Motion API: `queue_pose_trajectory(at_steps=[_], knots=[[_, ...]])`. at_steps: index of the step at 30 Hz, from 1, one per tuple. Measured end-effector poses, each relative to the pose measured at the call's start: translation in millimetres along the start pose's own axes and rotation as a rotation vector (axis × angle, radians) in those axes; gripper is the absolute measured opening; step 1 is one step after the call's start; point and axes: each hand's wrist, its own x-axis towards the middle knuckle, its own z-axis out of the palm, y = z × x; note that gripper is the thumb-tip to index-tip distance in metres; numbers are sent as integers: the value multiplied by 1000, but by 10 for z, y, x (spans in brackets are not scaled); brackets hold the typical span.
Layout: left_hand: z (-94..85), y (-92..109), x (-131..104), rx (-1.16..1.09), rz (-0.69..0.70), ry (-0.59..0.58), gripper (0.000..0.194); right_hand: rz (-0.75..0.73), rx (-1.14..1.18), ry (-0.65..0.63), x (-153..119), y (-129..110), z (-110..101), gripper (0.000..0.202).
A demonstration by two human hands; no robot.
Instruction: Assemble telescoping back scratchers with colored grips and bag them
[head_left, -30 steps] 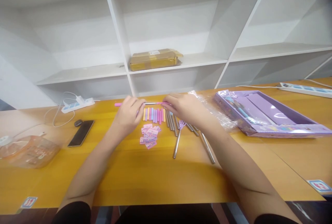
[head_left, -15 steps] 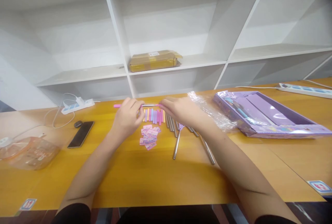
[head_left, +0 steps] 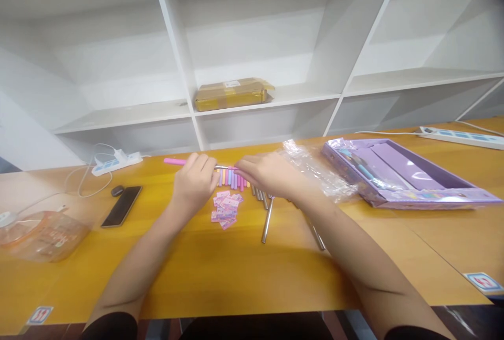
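Note:
A pink-handled metal rod (head_left: 175, 161), which looks like a back scratcher, is held level across both hands. My left hand (head_left: 196, 177) is closed around it where the handle meets the metal shaft. My right hand (head_left: 265, 172) pinches its other end, and the fingers hide that tip. Beneath the hands lies a row of coloured tubes (head_left: 232, 178) in pink, purple, blue and orange. Closer to me is a pile of small pink printed cards (head_left: 227, 208). Several metal rods (head_left: 267, 222) lie under and beside my right hand and forearm, partly covered.
To the right are crumpled clear plastic (head_left: 315, 172) and a purple open box (head_left: 394, 198). On the left sit a phone (head_left: 122, 206), a power strip (head_left: 117, 163) and a clear orange-rimmed container (head_left: 43, 235). A taped parcel (head_left: 232, 95) rests on the shelf behind.
The rod now tilts slightly, with more pink handle sticking out left of my left hand. My right hand has shifted slightly left and down, covering the claw-shaped head of a rod on the table.

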Motion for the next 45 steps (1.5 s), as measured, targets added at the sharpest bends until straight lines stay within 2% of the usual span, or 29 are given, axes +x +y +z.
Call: queue_pose_trajectory(at_steps=[3, 6, 9, 11, 12, 14, 18, 19, 21, 23, 27, 31, 34, 38, 41, 45], knots=[[-41, 0, -6, 64, -10, 37, 21, 33, -12, 30, 0, -12, -1, 54], [-35, 44, -11, 42, -80, 39, 24, 90, -26, 79, 14, -72, 11, 57], [65, 71, 6, 3, -131, 24, 25, 113, -41, 107, 46, -131, 44, 56], [144, -57, 28, 1, -140, 12, 26, 124, -52, 120, 37, -62, 47, 52], [167, -197, 36, 3, -147, 1, 26, 144, -60, 133, 6, 34, 33, 49], [149, -636, 25, 18, -212, -7, 27, 227, -80, 191, -127, 370, -33, 41], [-95, -1708, -154, 120, -377, 41, 31, 460, -50, 457, -597, 1350, -223, 31], [-152, -1892, -213, 118, -375, 31, 30, 501, -28, 495, -708, 1560, -249, 28], [-204, -2078, -300, 96, -343, -11, 28, 560, 2, 480, -866, 1845, -258, 23], [-170, -2061, -323, 80, -338, -24, 24, 598, 43, 430, -930, 1955, -222, 19], [-15, -1835, -247, 67, -357, -54, 22, 661, 158, 370, -923, 1940, -151, 17], [44, -1753, -206, 40, -359, -88, 16, 709, 220, 329, -952, 1946, -186, 14], [23, -1759, -213, 23, -387, -53, 8, 733, 238, 321, -988, 1950, -240, 16], [-41, -1761, -224, 101, -520, -52, 3, 817, 161, 387, -1006, 1952, -266, 23], [-88, -1751, -229, 141, -621, -63, 12, 861, 134, 416, -1018, 1973, -261, 25], [-160, -1744, -222, 133, -652, -49, 25, 861, 148, 410, -1024, 1970, -270, 24]])
